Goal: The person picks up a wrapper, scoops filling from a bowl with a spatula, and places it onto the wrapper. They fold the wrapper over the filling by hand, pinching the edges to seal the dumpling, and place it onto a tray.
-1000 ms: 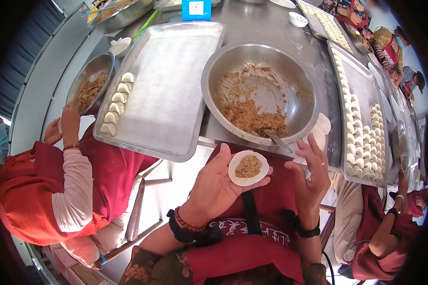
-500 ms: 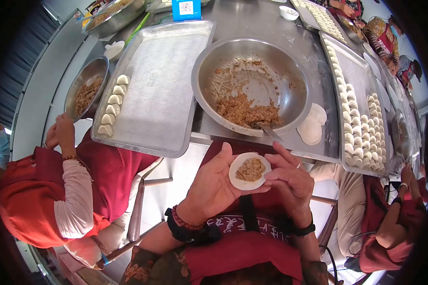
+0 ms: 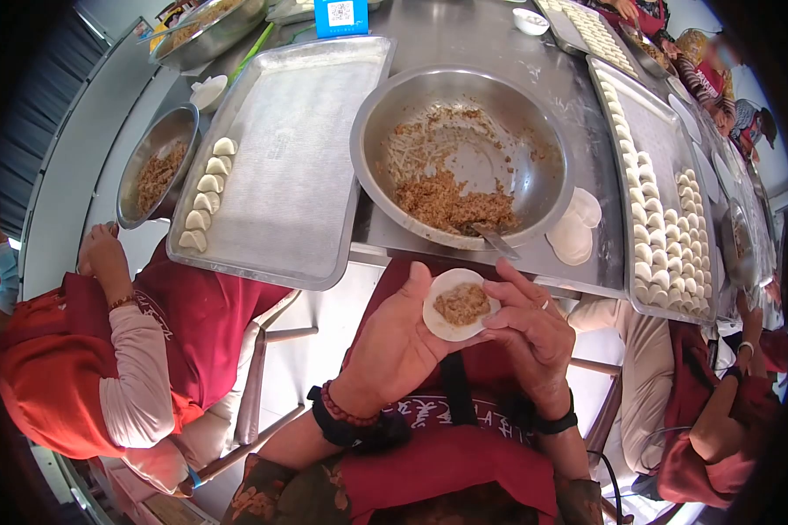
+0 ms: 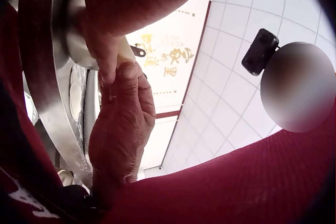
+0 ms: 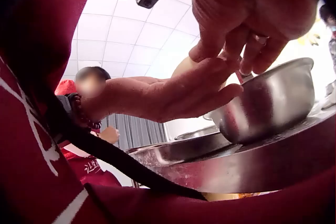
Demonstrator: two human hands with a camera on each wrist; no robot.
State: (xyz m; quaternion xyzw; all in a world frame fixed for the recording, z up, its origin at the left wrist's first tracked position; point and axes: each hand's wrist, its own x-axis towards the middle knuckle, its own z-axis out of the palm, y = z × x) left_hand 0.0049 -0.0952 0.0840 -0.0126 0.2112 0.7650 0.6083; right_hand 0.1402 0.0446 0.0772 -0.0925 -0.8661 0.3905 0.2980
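Note:
A round dumpling wrapper (image 3: 451,333) lies on the fingers of my left hand (image 3: 385,341), which is palm up with the thumb raised. A mound of brown minced filling (image 3: 461,304) sits in its middle. My right hand (image 3: 534,337) pinches the wrapper's right edge between thumb and fingers; the left wrist view shows that thumb (image 4: 127,74) against the pale edge. The wrapper is still flat and unfolded. Just beyond the hands, a big steel bowl (image 3: 372,179) contains more filling and a spoon (image 3: 496,241).
Loose wrappers (image 3: 573,236) lie right of the bowl. To its left, a metal tray (image 3: 298,157) carries a short row of dumplings (image 3: 208,184); a fuller tray (image 3: 661,140) is at right. A person in red (image 3: 52,367) sits at left beside a smaller bowl (image 3: 188,131).
My right hand has come in from the right, from apart to the wrapper's edge. The left hand has stayed nearly in place under the wrapper.

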